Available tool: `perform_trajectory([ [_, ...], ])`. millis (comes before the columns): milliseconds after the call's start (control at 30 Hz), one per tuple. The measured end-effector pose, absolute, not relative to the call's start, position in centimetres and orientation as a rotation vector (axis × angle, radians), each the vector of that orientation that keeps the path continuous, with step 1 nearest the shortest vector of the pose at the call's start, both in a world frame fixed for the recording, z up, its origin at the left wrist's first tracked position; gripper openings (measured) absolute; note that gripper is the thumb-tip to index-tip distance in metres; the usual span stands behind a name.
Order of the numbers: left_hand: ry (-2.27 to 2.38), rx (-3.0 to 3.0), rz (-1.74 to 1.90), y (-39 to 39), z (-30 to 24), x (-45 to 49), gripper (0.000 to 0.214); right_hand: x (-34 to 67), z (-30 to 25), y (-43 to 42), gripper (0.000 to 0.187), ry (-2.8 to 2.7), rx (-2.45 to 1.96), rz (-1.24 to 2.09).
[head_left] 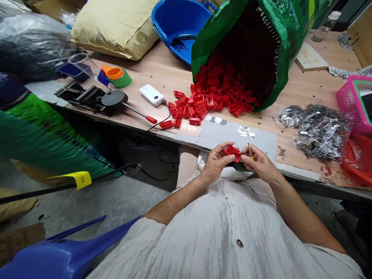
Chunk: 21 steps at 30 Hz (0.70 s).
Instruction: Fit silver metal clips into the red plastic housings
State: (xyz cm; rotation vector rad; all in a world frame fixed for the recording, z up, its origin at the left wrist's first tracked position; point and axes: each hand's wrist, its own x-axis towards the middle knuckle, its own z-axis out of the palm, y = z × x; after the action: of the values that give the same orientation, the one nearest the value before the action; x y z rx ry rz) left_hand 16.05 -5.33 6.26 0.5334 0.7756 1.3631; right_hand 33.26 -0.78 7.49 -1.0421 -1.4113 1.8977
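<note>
My left hand [215,163] grips a small red plastic housing [232,152] between thumb and fingers, just over the table's front edge. At its right end, my right hand [258,161] is closed with its fingertips against the housing. A thin metal-tipped tool with a bit of yellow [250,152], perhaps tweezers or a small screwdriver, pokes up from the right fingers. Whether those fingers also pinch a tiny part is too small to tell. Beyond the hands, a scatter of small silvery metal pieces [246,131] lies on a grey mat [209,135].
Loose red housings [197,106] spill from a green sack [283,77]. A lever press [107,99] and white power bank [151,95] stand left. Bagged metal parts [322,131] and a pink basket [344,95] are right. A blue basin [162,23] sits behind; a blue stool [52,255] is lower left.
</note>
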Motion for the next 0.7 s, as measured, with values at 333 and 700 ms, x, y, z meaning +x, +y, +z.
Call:
perform_trajectory([
  [333, 0.918, 0.942, 1.392, -5.2, 5.2, 15.7, 0.039, 33.2, 6.7, -0.2, 0.037, -1.611, -1.105, 1.697],
  [700, 1.246, 1.495, 1.124, -0.8, 3.0, 12.0, 0.036, 33.7, 5.2, 0.5, 0.030, -2.201, -1.241, 0.805],
])
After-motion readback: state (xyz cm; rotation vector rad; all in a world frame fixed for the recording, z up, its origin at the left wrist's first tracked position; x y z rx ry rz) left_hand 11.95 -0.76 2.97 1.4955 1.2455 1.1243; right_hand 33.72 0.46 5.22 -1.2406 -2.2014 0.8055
